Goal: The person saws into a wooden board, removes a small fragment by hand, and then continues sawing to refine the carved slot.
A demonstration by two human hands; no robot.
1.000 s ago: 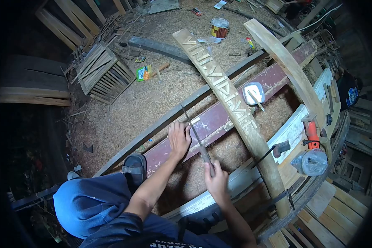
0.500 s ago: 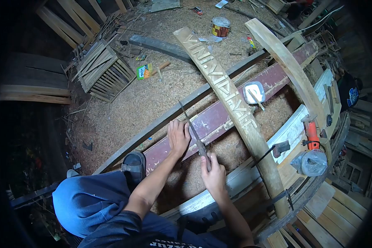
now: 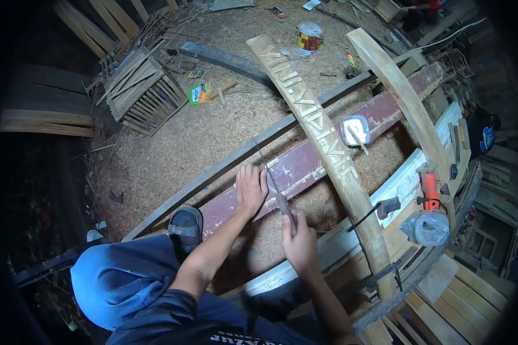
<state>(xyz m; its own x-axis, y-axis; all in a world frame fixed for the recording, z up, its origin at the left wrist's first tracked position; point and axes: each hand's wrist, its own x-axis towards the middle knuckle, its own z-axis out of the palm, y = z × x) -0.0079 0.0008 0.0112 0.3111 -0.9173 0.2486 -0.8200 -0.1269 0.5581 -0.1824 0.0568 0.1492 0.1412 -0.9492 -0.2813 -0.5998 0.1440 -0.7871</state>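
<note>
My right hand [image 3: 300,244] is closed round the handle of a narrow handsaw [image 3: 284,206]. Its thin blade points up and away, crossing the maroon board [image 3: 299,164] just right of my left hand [image 3: 250,190]. That hand lies palm down on the board, fingers stretched forward and thumb beside the blade. Whether anything small is under its fingers cannot be made out. A small pale wood piece [image 3: 272,163] sits at the board's far edge by the blade. Farther right, a long plank with raised wooden letters [image 3: 311,112] lies across the maroon board.
A tub of white paste [image 3: 354,129] with a stick stands on the maroon board. An orange power tool [image 3: 430,190] and a plastic bag [image 3: 431,227] lie at right. A curved plank [image 3: 406,92], a paint can [image 3: 309,37] and a slatted crate [image 3: 141,89] are farther off.
The saw has slid slightly down toward me along its length, the right hand with it. The left hand stays in place on the board. The view has shifted slightly.
</note>
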